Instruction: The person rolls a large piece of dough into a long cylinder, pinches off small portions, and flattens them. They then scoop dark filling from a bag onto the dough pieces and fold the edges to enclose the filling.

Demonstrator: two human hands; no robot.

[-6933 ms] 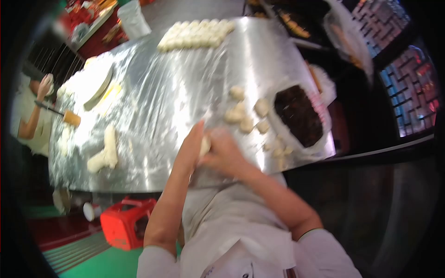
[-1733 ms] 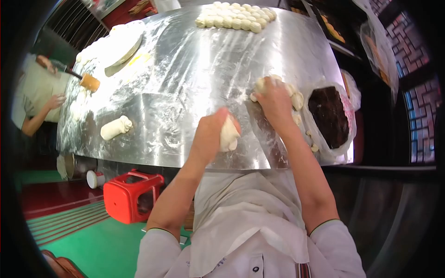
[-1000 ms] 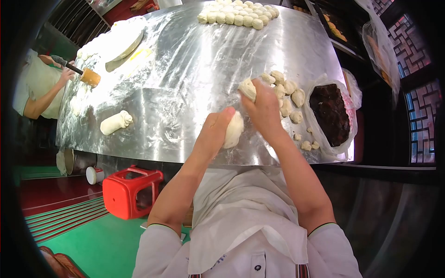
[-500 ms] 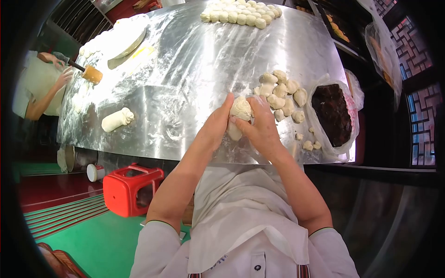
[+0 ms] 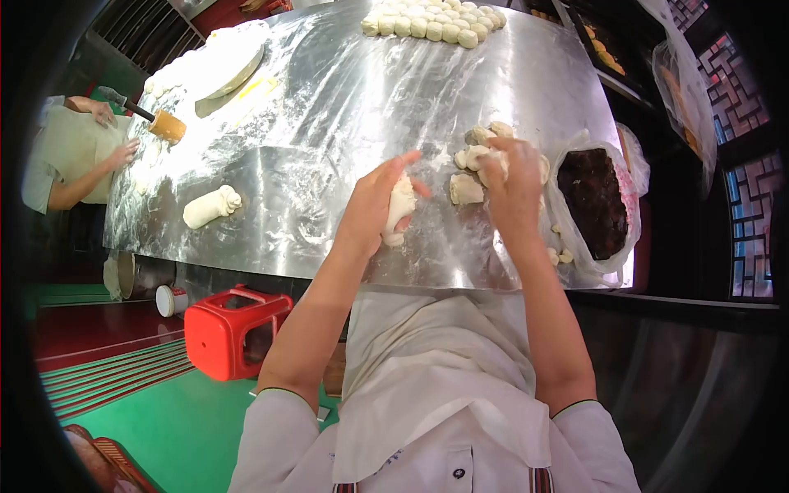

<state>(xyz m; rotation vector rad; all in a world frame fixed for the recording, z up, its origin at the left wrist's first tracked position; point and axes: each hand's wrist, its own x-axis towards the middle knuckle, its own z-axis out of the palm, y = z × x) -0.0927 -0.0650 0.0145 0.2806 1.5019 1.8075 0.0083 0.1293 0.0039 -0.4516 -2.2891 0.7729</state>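
My left hand (image 5: 371,205) is closed around a pale, elongated lump of dough (image 5: 401,205) just above the steel table, its index finger pointing out past the dough. To the right, my right hand (image 5: 516,185) reaches over a pile of small dough pieces (image 5: 477,156), thumb and fingers apart and bent down, hiding much of the pile. Beside its thumb lies a separate squarish dough piece (image 5: 466,189). On the left part of the table rests a thick dough roll (image 5: 212,207).
A plastic-lined container of dark filling (image 5: 588,201) stands at the table's right edge, small dough bits (image 5: 560,255) beside it. Rows of dough balls (image 5: 436,20) sit at the back. Another person's hand (image 5: 125,154) is near a wooden roller (image 5: 167,127). A red stool (image 5: 234,329) stands below.
My hands have separated: the left moved slightly left with dough, the right moved right over the pile. A squarish dough piece now lies between them. The other person's hands have moved apart.
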